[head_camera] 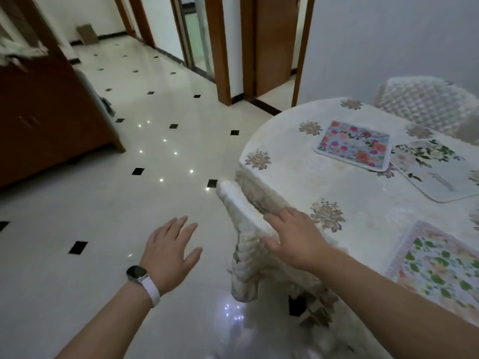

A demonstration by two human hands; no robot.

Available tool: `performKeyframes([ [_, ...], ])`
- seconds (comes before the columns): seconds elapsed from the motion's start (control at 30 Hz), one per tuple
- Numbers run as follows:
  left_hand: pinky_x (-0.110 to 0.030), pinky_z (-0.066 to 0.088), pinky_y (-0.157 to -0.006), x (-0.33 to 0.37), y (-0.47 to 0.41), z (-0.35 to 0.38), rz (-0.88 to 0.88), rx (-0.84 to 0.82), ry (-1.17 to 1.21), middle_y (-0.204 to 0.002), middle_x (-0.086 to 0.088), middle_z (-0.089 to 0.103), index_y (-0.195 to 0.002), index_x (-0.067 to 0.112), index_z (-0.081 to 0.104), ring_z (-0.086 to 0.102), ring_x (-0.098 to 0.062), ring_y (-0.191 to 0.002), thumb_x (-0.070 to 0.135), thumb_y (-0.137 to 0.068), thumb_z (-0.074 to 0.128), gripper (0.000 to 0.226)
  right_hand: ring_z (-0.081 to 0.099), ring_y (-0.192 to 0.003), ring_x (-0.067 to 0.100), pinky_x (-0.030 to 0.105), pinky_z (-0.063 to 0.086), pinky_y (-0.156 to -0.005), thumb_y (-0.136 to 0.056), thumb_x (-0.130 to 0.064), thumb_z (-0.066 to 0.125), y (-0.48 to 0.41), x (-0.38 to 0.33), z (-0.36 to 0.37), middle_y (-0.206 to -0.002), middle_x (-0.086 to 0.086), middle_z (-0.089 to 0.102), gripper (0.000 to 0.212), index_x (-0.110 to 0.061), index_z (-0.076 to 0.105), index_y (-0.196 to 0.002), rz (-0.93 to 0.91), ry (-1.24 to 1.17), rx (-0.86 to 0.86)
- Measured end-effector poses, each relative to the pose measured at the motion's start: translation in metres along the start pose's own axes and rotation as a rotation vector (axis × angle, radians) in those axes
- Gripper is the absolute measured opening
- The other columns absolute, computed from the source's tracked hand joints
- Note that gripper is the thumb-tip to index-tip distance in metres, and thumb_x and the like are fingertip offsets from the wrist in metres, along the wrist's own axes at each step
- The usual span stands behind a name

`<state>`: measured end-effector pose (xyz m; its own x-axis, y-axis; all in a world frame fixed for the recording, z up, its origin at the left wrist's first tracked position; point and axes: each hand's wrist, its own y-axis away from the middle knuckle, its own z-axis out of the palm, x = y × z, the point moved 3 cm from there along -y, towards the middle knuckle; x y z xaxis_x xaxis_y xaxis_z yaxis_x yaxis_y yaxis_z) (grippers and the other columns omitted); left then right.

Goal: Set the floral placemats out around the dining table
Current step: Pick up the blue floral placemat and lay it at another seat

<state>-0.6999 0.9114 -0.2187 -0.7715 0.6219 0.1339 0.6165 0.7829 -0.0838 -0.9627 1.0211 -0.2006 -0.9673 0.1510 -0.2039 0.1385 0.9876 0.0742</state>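
Pink placemat [353, 145] (far side), white placemat [438, 168] (right), green placemat [438, 270] (near edge) are lying on the dining table [285, 164]; left hand [168, 251] and right hand [293, 237] are hovering spread, empty, at its left edge; unseen places are possibly awaiting mats.

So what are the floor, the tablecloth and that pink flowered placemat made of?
The floor looks like glazed ceramic or polished stone tile: it mirrors lamp spots. The tablecloth seems a soft matte fabric with gold flower motifs and a draping edge. The pink flowered placemat looks like printed cloth or foam, white-bordered; I cannot tell which.
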Motion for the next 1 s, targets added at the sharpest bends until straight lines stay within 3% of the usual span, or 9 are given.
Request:
performKeyframes([
  [0.23,-0.048,0.037,-0.101,-0.124,-0.014,-0.021,-0.069,0.015,0.038,-0.14,-0.008,0.053,-0.128,0.021,0.058,0.047,-0.033,-0.128,0.054,-0.083,0.039,0.059,0.031,-0.141,0.023,0.041,0.029,-0.113,-0.092,-0.056,0.038,-0.094,-0.099,0.004,-0.155,-0.003,0.035,0.057,-0.029,0.042,-0.143,-0.004,0.008,-0.044],
  [0.47,-0.05,0.035,-0.104,-0.206,-0.043,-0.044,-0.113,0.068,0.069,-0.144,-0.007,0.048,-0.132,0.023,0.054,0.042,-0.032,-0.133,0.055,-0.084,0.037,0.059,0.035,-0.139,0.021,0.041,0.03,-0.114,-0.093,-0.053,0.043,-0.174,-0.161,-0.002,-0.152,-0.002,0.04,0.054,-0.028,0.045,-0.141,-0.069,0.016,-0.017],
  [0.77,-0.049,0.035,-0.103,-0.274,-0.097,-0.027,-0.16,0.03,0.058,-0.144,-0.007,0.048,-0.131,0.024,0.054,0.042,-0.029,-0.132,0.055,-0.085,0.039,0.058,0.035,-0.139,0.022,0.04,0.029,-0.113,-0.094,-0.053,0.043,-0.284,-0.177,0.018,-0.152,-0.002,0.04,0.054,-0.028,0.045,-0.142,-0.094,0.027,-0.053],
  [1.0,-0.052,0.038,-0.101,-0.341,-0.212,-0.017,-0.217,-0.034,0.008,-0.142,-0.009,0.05,-0.13,0.023,0.055,0.045,-0.032,-0.13,0.055,-0.084,0.039,0.058,0.039,-0.135,0.023,0.039,0.032,-0.109,-0.094,-0.051,0.045,-0.427,-0.169,0.044,-0.147,-0.002,0.044,0.053,-0.025,0.047,-0.14,-0.112,-0.066,-0.099],
])
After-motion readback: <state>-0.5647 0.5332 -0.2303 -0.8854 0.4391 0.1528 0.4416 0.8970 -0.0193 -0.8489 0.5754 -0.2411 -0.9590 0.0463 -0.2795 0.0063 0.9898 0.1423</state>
